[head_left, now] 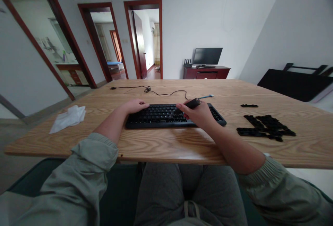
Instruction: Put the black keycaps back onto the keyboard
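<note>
A black keyboard (156, 125) lies flat on the wooden table in front of me; patches of it look as though keycaps are off. My left hand (135, 106) grips its far left corner, the fingers resting along the top edge. In my right hand (195, 112) is a thick black handheld tool (193, 103), held like a pen. It slants down to the left, its lower end over the right-hand keys. I cannot make out its tip. My right hand and wrist cover part of the keyboard's right side.
The keyboard's knotted cable (166, 94) runs across the table (104, 146) behind it. A thin blue stick-like item (206, 96) lies beyond my right hand. Loose black pieces (267, 125), apparently keycaps, lie in rows at right. Crumpled white tissue (69, 118) sits at left.
</note>
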The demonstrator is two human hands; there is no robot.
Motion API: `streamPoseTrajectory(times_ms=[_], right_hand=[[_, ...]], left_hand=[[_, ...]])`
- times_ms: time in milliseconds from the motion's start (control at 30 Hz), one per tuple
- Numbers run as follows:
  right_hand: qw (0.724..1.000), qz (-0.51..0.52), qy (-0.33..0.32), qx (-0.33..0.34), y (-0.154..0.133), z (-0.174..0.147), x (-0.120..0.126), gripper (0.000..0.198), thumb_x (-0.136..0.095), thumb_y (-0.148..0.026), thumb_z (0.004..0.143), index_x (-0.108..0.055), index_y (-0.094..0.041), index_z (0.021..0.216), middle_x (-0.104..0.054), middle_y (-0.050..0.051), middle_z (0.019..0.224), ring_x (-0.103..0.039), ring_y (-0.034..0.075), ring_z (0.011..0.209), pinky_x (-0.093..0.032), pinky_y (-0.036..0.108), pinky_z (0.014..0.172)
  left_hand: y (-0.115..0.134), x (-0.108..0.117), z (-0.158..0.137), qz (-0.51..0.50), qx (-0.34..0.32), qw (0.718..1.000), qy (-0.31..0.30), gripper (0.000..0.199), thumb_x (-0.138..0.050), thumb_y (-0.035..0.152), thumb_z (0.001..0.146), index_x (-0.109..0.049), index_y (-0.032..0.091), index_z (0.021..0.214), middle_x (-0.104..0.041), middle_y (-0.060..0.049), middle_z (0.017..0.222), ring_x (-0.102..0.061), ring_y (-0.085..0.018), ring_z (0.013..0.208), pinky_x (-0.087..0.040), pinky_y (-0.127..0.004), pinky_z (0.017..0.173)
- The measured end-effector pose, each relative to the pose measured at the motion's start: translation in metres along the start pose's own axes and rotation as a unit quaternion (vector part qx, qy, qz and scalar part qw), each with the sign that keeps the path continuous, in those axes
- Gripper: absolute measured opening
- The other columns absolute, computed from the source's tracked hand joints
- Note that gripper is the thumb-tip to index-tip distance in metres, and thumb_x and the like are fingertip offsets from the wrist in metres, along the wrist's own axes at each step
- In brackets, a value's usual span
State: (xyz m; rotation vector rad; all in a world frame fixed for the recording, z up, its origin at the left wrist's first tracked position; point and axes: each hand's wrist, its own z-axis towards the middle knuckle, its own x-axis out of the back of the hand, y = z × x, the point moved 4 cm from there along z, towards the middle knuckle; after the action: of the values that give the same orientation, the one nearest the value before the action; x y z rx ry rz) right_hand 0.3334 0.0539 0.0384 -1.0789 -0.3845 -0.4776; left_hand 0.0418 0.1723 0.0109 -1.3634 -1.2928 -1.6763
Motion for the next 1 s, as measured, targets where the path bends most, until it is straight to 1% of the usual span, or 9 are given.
streamPoseTrajectory(times_ms=[200,300,333,400,500,567,633,800,1000], right_hand=[[0.998,-0.039,0.008,0.051,-0.002,-0.004,-0.004,0.051,-0.064,-0.069,0.078,-0.073,-0.019,0.075,-0.066,0.004,0.058,-0.060,0.017,0.056,-0.043,0.029,0.056],[0.998,-0.031,0.027,0.055,-0.001,-0.004,-0.003,0.051,-0.064,-0.069,0.077,-0.074,-0.019,0.077,-0.068,0.005,0.061,-0.062,0.018,0.059,-0.044,0.029,0.056],[0.997,-0.029,0.035,0.056,-0.001,-0.004,-0.002,0.051,-0.064,-0.069,0.077,-0.075,-0.019,0.078,-0.068,0.005,0.062,-0.063,0.018,0.060,-0.044,0.029,0.057],[0.997,-0.031,0.043,0.061,-0.001,-0.004,-0.002,0.050,-0.065,-0.068,0.077,-0.075,-0.020,0.079,-0.069,0.005,0.064,-0.063,0.019,0.062,-0.045,0.029,0.059],[0.996,-0.036,0.036,0.072,0.000,-0.003,-0.003,0.048,-0.066,-0.066,0.078,-0.076,-0.019,0.080,-0.070,0.006,0.065,-0.064,0.019,0.063,-0.046,0.029,0.060],[0.996,-0.028,0.034,0.076,0.001,-0.002,-0.005,0.046,-0.066,-0.063,0.078,-0.076,-0.019,0.081,-0.070,0.006,0.066,-0.064,0.019,0.064,-0.046,0.029,0.060],[0.996,-0.021,0.032,0.078,0.003,-0.002,-0.006,0.044,-0.066,-0.061,0.079,-0.076,-0.018,0.083,-0.070,0.006,0.067,-0.064,0.019,0.064,-0.046,0.029,0.060],[0.996,-0.018,0.028,0.081,0.002,-0.003,-0.006,0.041,-0.067,-0.058,0.079,-0.077,-0.019,0.085,-0.070,0.005,0.067,-0.064,0.018,0.065,-0.045,0.028,0.060],[0.997,-0.034,0.009,0.068,0.001,-0.002,-0.006,0.046,-0.062,-0.063,0.081,-0.077,-0.019,0.082,-0.069,0.006,0.065,-0.063,0.018,0.063,-0.044,0.028,0.057]], left_hand=[[0.001,0.003,-0.002,-0.003,0.002,1.000,-0.001,0.059,-0.048,0.064,0.085,-0.072,0.018,0.114,-0.072,-0.010,0.118,-0.066,-0.025,0.105,-0.048,-0.033,0.093],[0.013,0.007,-0.007,-0.008,-0.008,0.999,0.034,0.057,-0.055,0.060,0.083,-0.069,0.018,0.118,-0.071,-0.010,0.120,-0.065,-0.026,0.107,-0.050,-0.033,0.093],[0.022,0.009,-0.011,-0.010,-0.027,0.998,0.053,0.058,-0.059,0.059,0.081,-0.068,0.018,0.120,-0.069,-0.011,0.123,-0.064,-0.027,0.110,-0.049,-0.034,0.094],[0.049,0.013,-0.021,-0.012,-0.100,0.991,0.088,0.056,-0.065,0.058,0.079,-0.068,0.019,0.119,-0.065,-0.010,0.128,-0.060,-0.028,0.117,-0.047,-0.037,0.101],[0.095,0.010,-0.038,-0.029,-0.227,0.969,0.089,0.039,-0.069,0.051,0.079,-0.072,0.021,0.103,-0.067,-0.006,0.119,-0.060,-0.023,0.113,-0.046,-0.035,0.102],[0.118,0.004,-0.045,-0.034,-0.276,0.958,0.073,0.028,-0.069,0.044,0.081,-0.075,0.022,0.098,-0.066,-0.005,0.120,-0.062,-0.020,0.109,-0.047,-0.032,0.099],[0.131,-0.002,-0.047,-0.030,-0.301,0.950,0.073,0.020,-0.070,0.038,0.082,-0.076,0.023,0.095,-0.065,-0.005,0.121,-0.062,-0.019,0.108,-0.048,-0.032,0.098],[0.134,-0.011,-0.043,-0.003,-0.326,0.939,0.106,0.011,-0.069,0.027,0.082,-0.078,0.023,0.087,-0.064,-0.007,0.123,-0.060,-0.022,0.115,-0.046,-0.036,0.103],[0.135,-0.012,-0.045,0.012,-0.344,0.933,0.100,0.012,-0.069,0.019,0.079,-0.078,0.022,0.085,-0.064,-0.007,0.124,-0.059,-0.022,0.116,-0.047,-0.038,0.104]])
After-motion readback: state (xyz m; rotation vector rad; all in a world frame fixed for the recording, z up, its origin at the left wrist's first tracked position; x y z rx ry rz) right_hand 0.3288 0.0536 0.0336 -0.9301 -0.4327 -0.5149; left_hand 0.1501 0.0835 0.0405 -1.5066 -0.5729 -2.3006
